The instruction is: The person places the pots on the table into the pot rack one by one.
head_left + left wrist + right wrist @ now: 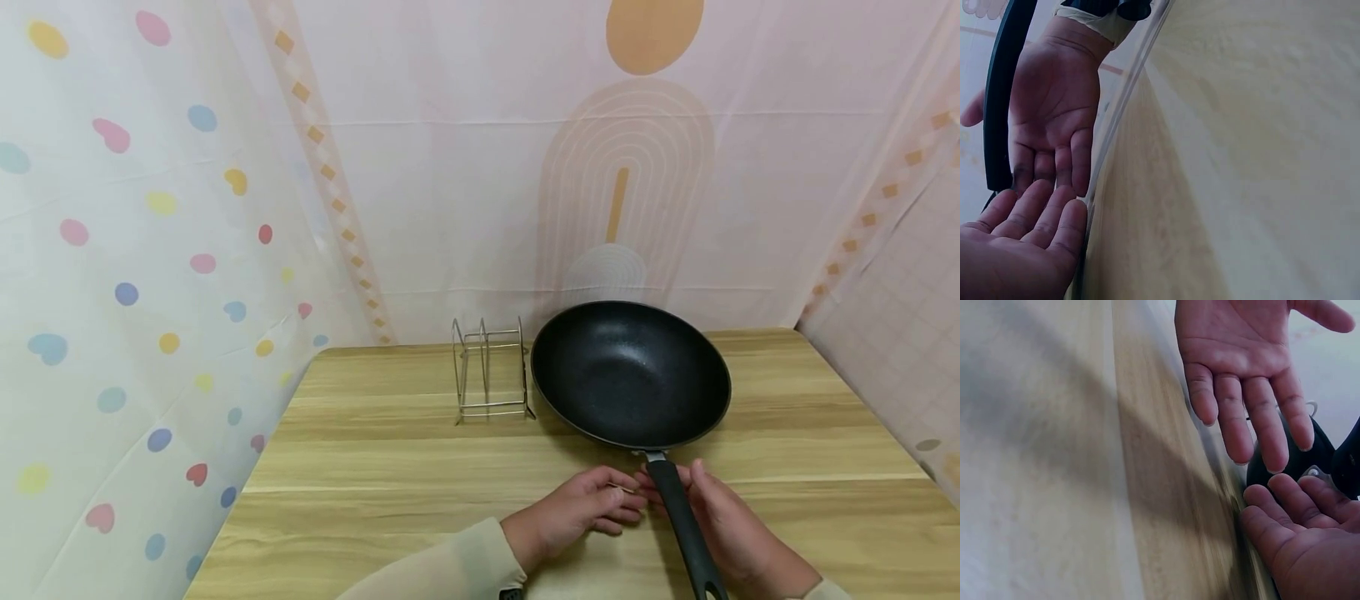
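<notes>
A black frying pan (630,375), deep and wok-like, sits on the wooden table with its handle (682,525) pointing toward me. My left hand (577,508) is left of the handle, palm turned inward and fingers loosely extended. From the other side my right hand (731,529) reaches behind the handle, which covers part of its fingers. In the left wrist view, the fingertips of my left hand (1029,244) and right hand (1054,100) come close together. Neither hand grips anything; the right wrist view also shows the left hand's (1241,369) straight fingers.
A metal wire rack (486,408) with upright loops stands just left of the pan. The wooden table (360,492) ends at a patterned curtain (450,208) behind, with a dotted one (150,350) along the left.
</notes>
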`<state>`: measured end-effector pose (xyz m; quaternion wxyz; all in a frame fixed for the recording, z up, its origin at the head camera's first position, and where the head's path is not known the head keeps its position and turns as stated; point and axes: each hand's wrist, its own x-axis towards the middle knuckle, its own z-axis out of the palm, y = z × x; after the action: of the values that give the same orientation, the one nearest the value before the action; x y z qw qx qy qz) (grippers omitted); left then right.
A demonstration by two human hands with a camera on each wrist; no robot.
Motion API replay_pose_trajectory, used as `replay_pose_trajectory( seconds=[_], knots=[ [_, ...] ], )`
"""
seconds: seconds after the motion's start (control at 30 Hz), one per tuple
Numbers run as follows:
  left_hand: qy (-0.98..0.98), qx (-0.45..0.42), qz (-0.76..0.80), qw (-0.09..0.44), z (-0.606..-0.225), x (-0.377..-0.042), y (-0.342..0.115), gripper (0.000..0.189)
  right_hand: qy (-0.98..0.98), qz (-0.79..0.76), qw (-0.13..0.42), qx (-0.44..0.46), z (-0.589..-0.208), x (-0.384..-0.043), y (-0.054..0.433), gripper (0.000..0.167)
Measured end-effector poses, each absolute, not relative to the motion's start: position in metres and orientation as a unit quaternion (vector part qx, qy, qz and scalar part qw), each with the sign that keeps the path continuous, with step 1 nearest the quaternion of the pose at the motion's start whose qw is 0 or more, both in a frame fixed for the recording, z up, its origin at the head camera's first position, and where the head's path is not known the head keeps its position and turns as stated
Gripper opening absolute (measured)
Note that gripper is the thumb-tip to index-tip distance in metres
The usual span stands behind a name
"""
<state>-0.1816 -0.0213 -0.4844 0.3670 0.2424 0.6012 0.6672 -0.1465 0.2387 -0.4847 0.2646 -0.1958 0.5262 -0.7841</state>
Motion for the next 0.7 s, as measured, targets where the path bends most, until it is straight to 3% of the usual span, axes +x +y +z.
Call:
replay_pose_trajectory(
  seconds=[0.37, 0.7],
  knots=[
    [0.585, 0.238, 0.661, 0.406, -0.485, -0.18, -0.006, 0.044, 0.476, -0.809, 0.282, -0.2, -0.486, -0.149, 0.233, 0.072],
    [0.576, 0.246, 0.646, 0.435, -0.485, -0.174, 0.008, 0.036, 0.355, -0.836, 0.359, -0.213, -0.487, -0.15, 0.231, 0.08]
  ],
)
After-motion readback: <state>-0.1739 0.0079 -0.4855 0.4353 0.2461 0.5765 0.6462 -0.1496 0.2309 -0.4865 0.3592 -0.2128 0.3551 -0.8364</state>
